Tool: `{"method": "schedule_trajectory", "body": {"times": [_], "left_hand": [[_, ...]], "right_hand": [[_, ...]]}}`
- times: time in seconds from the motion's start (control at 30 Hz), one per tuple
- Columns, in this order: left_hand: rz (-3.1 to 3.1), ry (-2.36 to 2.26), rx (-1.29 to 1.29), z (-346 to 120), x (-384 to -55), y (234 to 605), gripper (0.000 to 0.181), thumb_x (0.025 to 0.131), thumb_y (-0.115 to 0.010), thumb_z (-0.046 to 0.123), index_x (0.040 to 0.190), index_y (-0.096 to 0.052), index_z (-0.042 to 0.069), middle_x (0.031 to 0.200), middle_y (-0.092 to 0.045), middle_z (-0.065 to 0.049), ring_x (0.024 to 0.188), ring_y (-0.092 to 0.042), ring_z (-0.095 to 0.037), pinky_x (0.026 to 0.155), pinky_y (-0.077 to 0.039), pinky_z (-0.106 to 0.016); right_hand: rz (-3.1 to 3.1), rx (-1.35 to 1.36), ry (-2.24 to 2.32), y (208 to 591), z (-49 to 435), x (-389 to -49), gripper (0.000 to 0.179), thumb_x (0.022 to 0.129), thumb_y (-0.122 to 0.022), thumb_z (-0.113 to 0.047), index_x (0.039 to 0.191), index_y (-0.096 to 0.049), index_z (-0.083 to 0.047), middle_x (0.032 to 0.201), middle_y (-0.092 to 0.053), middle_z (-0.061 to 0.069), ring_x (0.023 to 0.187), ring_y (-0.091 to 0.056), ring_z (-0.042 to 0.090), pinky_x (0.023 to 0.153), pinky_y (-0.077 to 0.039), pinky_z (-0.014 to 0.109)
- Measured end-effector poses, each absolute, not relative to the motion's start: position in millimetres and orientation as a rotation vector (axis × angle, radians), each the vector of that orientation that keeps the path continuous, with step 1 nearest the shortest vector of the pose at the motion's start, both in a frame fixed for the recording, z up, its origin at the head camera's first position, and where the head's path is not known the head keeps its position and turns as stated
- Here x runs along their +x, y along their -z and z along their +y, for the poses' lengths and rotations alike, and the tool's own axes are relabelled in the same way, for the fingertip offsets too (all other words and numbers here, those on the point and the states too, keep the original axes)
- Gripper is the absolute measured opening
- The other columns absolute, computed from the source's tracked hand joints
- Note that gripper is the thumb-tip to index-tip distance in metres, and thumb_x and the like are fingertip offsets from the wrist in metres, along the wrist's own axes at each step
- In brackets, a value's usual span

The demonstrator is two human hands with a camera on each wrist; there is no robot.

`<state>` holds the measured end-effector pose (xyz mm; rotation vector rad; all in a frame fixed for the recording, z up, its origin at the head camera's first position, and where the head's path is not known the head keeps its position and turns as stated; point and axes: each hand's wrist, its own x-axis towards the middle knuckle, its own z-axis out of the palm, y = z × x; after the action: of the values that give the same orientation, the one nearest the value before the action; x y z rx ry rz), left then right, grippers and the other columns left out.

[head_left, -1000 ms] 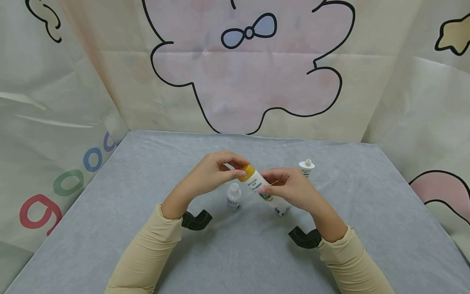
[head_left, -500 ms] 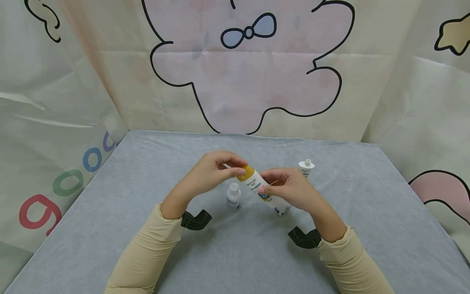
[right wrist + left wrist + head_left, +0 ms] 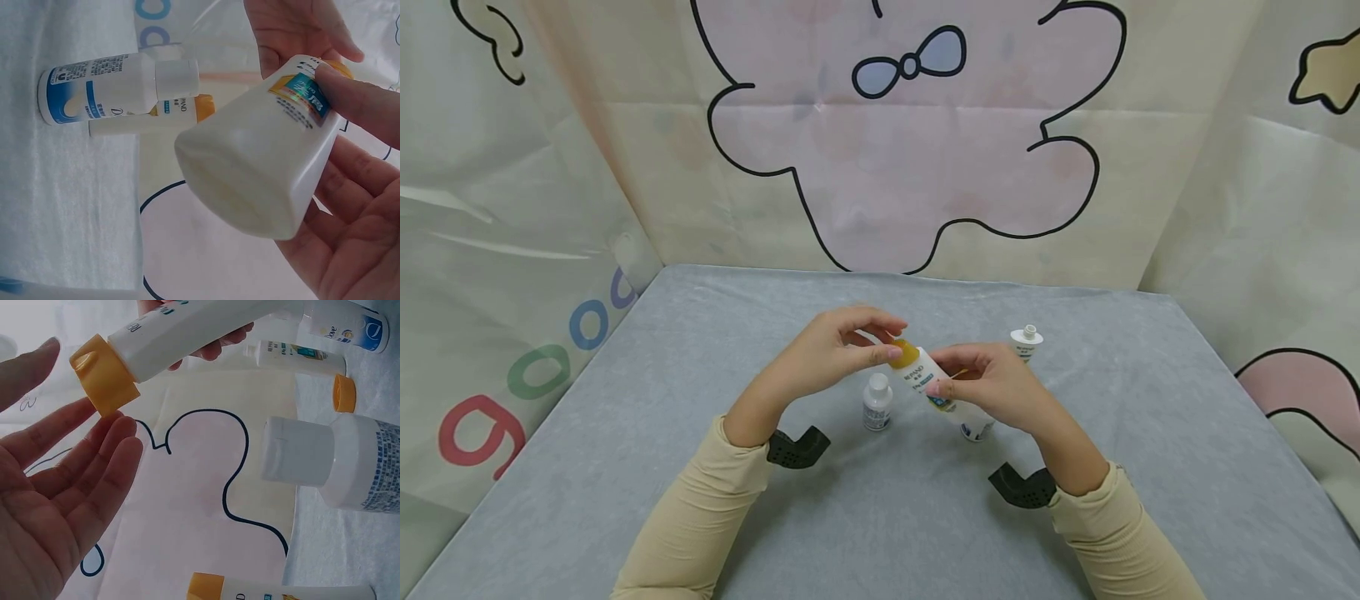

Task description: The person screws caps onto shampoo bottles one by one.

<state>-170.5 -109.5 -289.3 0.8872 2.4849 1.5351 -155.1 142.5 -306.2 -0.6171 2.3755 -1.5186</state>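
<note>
A white bottle [image 3: 920, 372] is held tilted above the table, its yellow cap [image 3: 904, 354] pointing up to the left. My right hand [image 3: 992, 382] grips the body between thumb and fingers; its flat base faces the camera in the right wrist view. The left hand [image 3: 842, 346] is at the cap. In the left wrist view its fingers [image 3: 103, 487] are extended, with fingertips at the cap's edge, and its thumb stands apart from it. Below stands a small white-capped bottle [image 3: 877, 404]. Another white bottle [image 3: 976, 429] stands partly hidden under the right hand.
A bottle with a bare nozzle [image 3: 1026, 337] stands behind the right hand. A loose orange cap [image 3: 344, 394] lies on the table near it. Another yellow-capped bottle [image 3: 262, 592] appears in both wrist views. Grey cloth [image 3: 880, 517] covers the table; printed sheets hang around it.
The left fingers have lifted and loosened slightly from the yellow cap. My right hand and the bottle hold nearly the same place.
</note>
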Motion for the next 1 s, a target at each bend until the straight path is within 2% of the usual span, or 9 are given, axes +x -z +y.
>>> {"method": "schedule_trajectory", "body": {"times": [0.2, 0.33, 0.5, 0.67, 0.87, 1.0], "left_hand": [[2.488, -1.521, 0.951, -109, -172, 291, 0.024, 0.089, -0.075, 0.016, 0.112, -0.074, 0.01, 0.107, -0.072, -0.001, 0.099, -0.064, -0.013, 0.087, -0.057, -0.036], [2.474, -1.524, 0.996, -109, -172, 292, 0.024, 0.089, -0.074, 0.012, 0.113, -0.073, 0.009, 0.109, -0.072, -0.003, 0.1, -0.065, -0.013, 0.085, -0.058, -0.031], [2.435, -1.53, 0.997, -110, -171, 290, 0.029, 0.091, -0.073, 0.011, 0.119, -0.07, 0.007, 0.118, -0.07, -0.006, 0.108, -0.066, -0.018, 0.092, -0.057, -0.03], [2.433, -1.574, 0.805, -109, -169, 288, 0.035, 0.092, -0.073, 0.021, 0.125, -0.066, 0.012, 0.122, -0.067, -0.004, 0.113, -0.066, -0.018, 0.096, -0.056, -0.034], [2.487, -1.588, 0.7, -103, -168, 291, 0.028, 0.09, -0.075, 0.027, 0.114, -0.072, 0.014, 0.113, -0.07, 0.0, 0.105, -0.066, -0.014, 0.09, -0.057, -0.031], [2.473, -1.636, 0.702, -99, -167, 293, 0.019, 0.09, -0.075, 0.026, 0.105, -0.075, 0.014, 0.105, -0.071, -0.001, 0.097, -0.068, -0.016, 0.085, -0.058, -0.03]], "right_hand": [[2.373, -0.612, 1.516, 306, 143, -155, 0.036, 0.088, -0.076, -0.014, 0.12, -0.069, 0.0, 0.106, -0.074, 0.017, 0.086, -0.072, 0.017, 0.076, -0.059, 0.031], [2.374, -0.625, 1.512, 305, 143, -155, 0.036, 0.088, -0.076, -0.014, 0.119, -0.069, 0.002, 0.105, -0.073, 0.018, 0.086, -0.072, 0.018, 0.076, -0.059, 0.03], [2.377, -0.627, 1.509, 305, 143, -154, 0.035, 0.088, -0.076, -0.015, 0.119, -0.069, 0.001, 0.105, -0.074, 0.017, 0.087, -0.072, 0.018, 0.076, -0.059, 0.03], [2.388, -0.61, 1.509, 306, 143, -155, 0.037, 0.088, -0.076, -0.016, 0.121, -0.069, 0.0, 0.106, -0.074, 0.016, 0.086, -0.072, 0.018, 0.076, -0.059, 0.03], [2.4, -0.576, 1.508, 308, 142, -156, 0.037, 0.087, -0.077, -0.016, 0.121, -0.07, -0.003, 0.105, -0.074, 0.015, 0.085, -0.072, 0.019, 0.077, -0.059, 0.031], [2.406, -0.576, 1.501, 308, 143, -157, 0.037, 0.087, -0.077, -0.016, 0.121, -0.07, -0.003, 0.104, -0.074, 0.015, 0.085, -0.072, 0.02, 0.076, -0.059, 0.031]]}}
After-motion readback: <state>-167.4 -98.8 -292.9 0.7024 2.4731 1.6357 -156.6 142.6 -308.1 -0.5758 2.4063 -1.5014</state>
